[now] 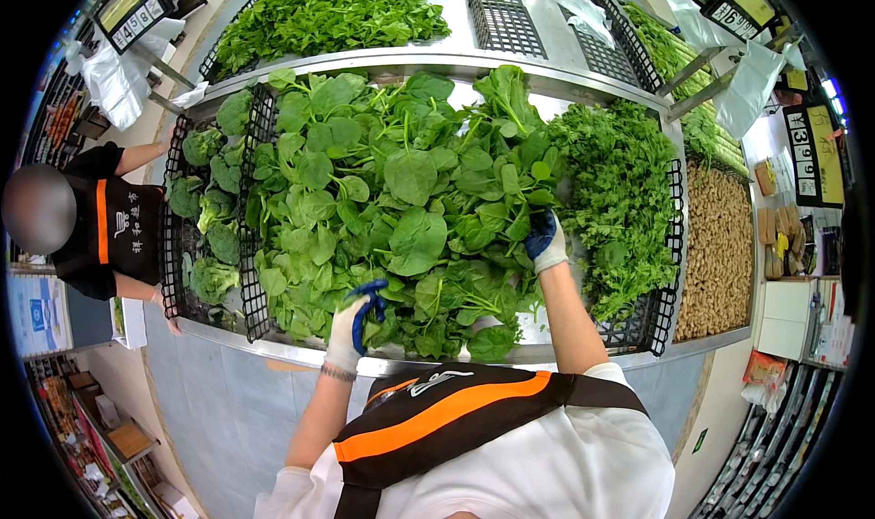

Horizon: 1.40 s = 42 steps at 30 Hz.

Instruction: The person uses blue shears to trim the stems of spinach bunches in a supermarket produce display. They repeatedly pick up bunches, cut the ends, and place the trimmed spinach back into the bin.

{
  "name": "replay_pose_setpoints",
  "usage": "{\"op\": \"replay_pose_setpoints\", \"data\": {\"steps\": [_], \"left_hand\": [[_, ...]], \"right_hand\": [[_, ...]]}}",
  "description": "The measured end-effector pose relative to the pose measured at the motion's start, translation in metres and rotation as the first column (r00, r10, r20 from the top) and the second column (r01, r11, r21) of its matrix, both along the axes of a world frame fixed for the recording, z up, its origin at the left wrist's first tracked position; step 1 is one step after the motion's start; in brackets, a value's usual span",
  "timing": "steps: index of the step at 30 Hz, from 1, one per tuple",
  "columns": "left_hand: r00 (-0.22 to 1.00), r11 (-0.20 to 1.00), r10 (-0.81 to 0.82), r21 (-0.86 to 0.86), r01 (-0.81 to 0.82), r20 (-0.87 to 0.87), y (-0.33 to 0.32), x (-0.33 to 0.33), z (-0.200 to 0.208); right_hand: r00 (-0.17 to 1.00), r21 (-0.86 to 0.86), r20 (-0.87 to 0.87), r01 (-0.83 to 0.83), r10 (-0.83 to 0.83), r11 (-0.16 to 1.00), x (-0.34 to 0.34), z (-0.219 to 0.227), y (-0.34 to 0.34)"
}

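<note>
A wide heap of broad-leaved spinach (410, 173) covers the middle of the metal display stand. At its near edge is my left hand (351, 326), in a white glove with blue-coated fingers. Those fingers are apart, close to the leaves, with nothing visible in them. My right hand (545, 243), gloved alike, reaches into the heap's right side. Its fingers curl at a bunch of spinach, and leaves hide the fingertips. Beside it on the right lies a bed of frilly-leaved greens (620, 191).
Broccoli (214, 209) fills a black crate on the left, where a person in a dark apron (128, 218) has both hands at the stand. Peanuts (720, 246) lie far right. Behind the divider are more greens (337, 18) and black crates (504, 18). Plastic bags (752, 86) hang above.
</note>
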<state>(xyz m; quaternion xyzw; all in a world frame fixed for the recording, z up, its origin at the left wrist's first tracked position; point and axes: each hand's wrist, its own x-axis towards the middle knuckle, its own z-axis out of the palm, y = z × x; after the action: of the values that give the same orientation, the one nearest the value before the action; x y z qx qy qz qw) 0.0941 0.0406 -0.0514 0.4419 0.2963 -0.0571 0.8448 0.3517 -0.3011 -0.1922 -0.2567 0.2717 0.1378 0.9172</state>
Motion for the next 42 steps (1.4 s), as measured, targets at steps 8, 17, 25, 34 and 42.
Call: {"op": "replay_pose_setpoints", "data": {"steps": [8,17,25,34,42], "left_hand": [[0.962,0.935,-0.263,0.264,0.235,0.075,-0.017,0.196,0.007],[0.859,0.293,-0.41,0.847,0.443,-0.308,-0.039,0.298,-0.03],[0.846,0.316,-0.398,0.813,0.489,-0.354,-0.054,0.297,-0.043],[0.663,0.73,-0.568,0.671,0.132,0.487,-0.049,0.31,-0.007],[0.991,0.962,0.09,-0.251,-0.112,-0.099,0.026,0.274,-0.013]], "right_hand": [[0.944,-0.235,0.134,-0.266,0.302,0.935,0.04,-0.003,0.025],[0.918,0.053,0.195,-0.362,0.346,0.931,0.044,0.044,0.048],[0.894,0.125,0.188,-0.432,0.406,0.893,0.049,0.04,0.089],[0.72,-0.678,0.323,-0.277,0.615,0.681,0.071,0.234,0.109],[0.444,-0.966,0.253,0.158,0.86,0.203,0.093,0.271,0.13]]}}
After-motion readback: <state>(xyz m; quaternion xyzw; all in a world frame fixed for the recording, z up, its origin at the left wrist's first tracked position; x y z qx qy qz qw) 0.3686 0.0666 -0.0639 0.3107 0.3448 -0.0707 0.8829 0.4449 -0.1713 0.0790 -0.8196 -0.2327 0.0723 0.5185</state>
